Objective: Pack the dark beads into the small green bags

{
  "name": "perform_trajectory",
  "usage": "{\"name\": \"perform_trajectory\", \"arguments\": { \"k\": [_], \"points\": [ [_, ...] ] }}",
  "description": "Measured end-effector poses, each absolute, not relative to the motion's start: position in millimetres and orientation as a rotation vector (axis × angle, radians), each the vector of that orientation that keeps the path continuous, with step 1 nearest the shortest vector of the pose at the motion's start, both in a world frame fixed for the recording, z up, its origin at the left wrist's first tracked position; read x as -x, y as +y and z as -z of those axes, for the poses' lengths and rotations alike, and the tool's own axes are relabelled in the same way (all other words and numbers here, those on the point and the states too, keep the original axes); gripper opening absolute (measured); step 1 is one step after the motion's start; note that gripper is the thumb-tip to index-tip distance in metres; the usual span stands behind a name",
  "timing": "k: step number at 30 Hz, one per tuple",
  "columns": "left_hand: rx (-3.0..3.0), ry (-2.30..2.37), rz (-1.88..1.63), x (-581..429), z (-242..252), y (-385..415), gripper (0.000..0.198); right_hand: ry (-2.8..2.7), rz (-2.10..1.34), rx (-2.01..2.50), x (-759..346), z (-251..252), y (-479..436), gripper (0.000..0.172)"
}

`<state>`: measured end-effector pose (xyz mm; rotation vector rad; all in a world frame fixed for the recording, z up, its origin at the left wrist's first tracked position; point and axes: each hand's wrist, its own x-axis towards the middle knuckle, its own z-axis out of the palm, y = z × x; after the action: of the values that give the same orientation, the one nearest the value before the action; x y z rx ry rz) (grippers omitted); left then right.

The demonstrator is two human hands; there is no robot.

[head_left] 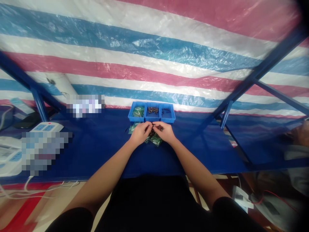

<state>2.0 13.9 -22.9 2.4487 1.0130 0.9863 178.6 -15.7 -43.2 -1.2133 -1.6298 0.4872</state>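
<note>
My left hand [140,133] and my right hand [164,132] meet over the blue table [96,148], fingers pinched together on small dark parts [152,131] between them. Under and beside the hands lie several small green circuit boards [155,140]. Just beyond stand three joined blue bins [151,112]: the left one holds green boards, the middle one dark round parts, the right one a few dark bits. What exactly each hand pinches is too small to make out.
A white power strip [47,127] and white devices with cables sit at the left. Blue frame posts [38,103] rise left and right [225,117]. A striped tarpaulin [154,51] hangs behind. Another person's hand [301,133] shows at the far right.
</note>
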Motion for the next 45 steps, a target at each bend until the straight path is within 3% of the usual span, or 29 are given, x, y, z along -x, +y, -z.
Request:
{"name": "perform_trajectory", "arguments": {
  "k": [45],
  "points": [
    [-2.364,1.080,-0.928,-1.8,28.6,14.6,0.025,-1.514,-0.622,1.207,-176.7,38.3,-16.8,0.026]
  ]
}}
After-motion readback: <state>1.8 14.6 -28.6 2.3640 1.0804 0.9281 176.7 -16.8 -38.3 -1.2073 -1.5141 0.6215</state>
